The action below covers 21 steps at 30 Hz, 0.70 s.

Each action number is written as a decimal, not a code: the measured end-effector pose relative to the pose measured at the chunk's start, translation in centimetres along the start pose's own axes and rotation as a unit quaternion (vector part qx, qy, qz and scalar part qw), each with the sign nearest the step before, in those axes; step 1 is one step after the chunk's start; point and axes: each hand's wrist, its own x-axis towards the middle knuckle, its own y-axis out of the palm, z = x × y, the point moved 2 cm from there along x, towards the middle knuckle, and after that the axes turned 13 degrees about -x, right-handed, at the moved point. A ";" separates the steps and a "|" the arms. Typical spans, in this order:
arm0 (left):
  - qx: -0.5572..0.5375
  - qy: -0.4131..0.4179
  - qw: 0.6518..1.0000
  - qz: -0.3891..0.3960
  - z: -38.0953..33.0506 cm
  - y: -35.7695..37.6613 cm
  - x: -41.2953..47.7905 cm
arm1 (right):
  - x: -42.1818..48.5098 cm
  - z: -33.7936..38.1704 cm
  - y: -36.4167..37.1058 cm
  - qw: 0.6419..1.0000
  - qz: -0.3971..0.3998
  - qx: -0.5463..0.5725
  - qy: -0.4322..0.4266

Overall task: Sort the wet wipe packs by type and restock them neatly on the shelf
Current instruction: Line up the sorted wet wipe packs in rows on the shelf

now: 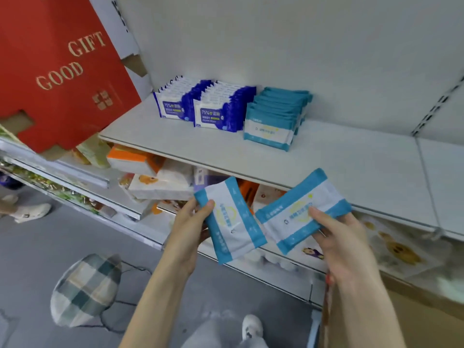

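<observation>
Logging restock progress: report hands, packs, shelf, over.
Left grip holds left pack, right grip holds right pack, both teal. Teal row on shelf beside blue rows. Nothing in the way.

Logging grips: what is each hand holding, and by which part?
The left hand holds one wipe pack by its upper-left teal edge; right hand holds a second pack by its lower-right side, thumb on top.

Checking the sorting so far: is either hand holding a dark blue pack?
No: the left hand and the right hand each grip a light blue pack.
</observation>
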 end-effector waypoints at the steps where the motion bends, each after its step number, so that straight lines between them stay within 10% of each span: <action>1: 0.002 -0.003 1.000 -0.004 0.0 0.2 0.7 | 0.3 0.0 -0.1 1.000 -0.006 -0.009 -0.001; 21: -0.088 -0.104 0.989 0.060 -5.0 0.3 14.4 | 8.5 1.0 7.1 0.985 -0.127 -0.107 -0.048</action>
